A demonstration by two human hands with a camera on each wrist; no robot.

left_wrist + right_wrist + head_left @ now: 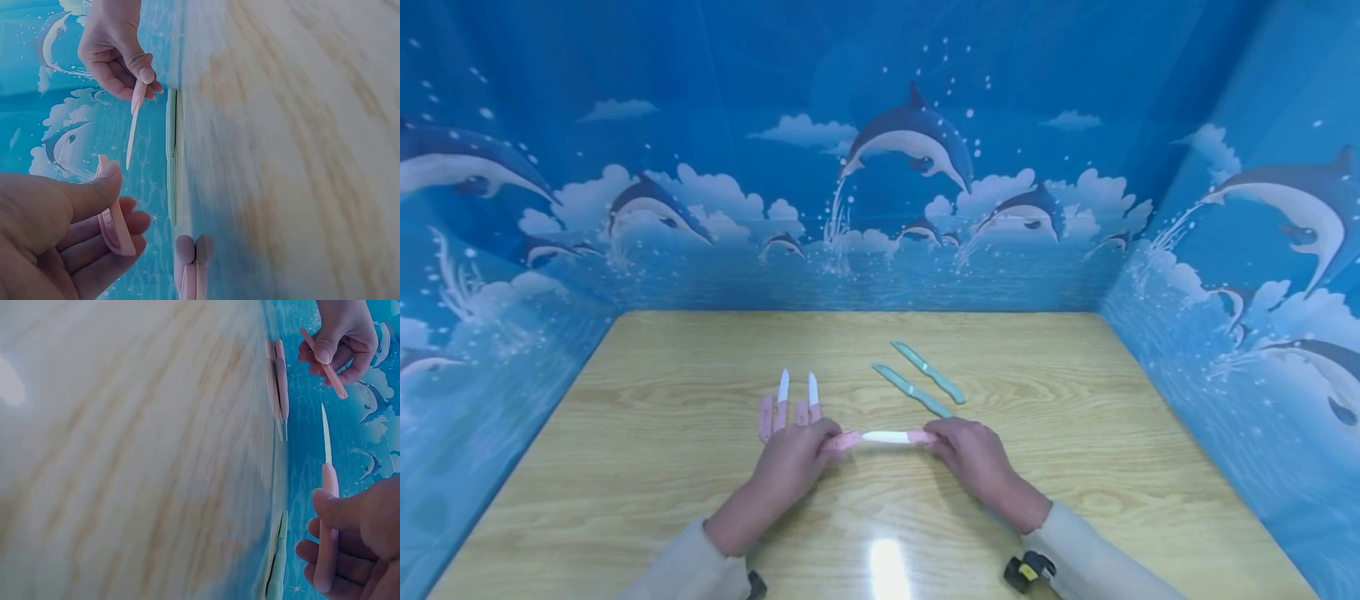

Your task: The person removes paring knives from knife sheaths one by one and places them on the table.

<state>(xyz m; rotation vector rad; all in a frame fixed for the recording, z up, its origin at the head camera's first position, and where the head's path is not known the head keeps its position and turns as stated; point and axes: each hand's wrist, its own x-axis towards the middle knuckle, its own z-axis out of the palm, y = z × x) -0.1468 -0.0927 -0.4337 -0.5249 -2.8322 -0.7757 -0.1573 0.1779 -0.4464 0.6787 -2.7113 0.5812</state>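
Observation:
My left hand (793, 460) pinches a pink knife sheath (115, 226) between thumb and fingers. In my right hand (976, 457) is the pink handle of a small knife (328, 487) with a bare white blade (886, 437). The blade points left, its tip close to the sheath's end; both wrist views show a gap between them. Just beyond my left hand lie two more pink-handled knives (783, 398) with white blades uncovered. Pink sheaths (766, 417) lie beside them, partly hidden by that hand.
Two teal knives (928, 372) lie slantwise on the wood-grain table (1037, 367), beyond my right hand. A blue dolphin-print backdrop (737, 275) walls the table at the back and sides. Light glares off the tabletop near the front.

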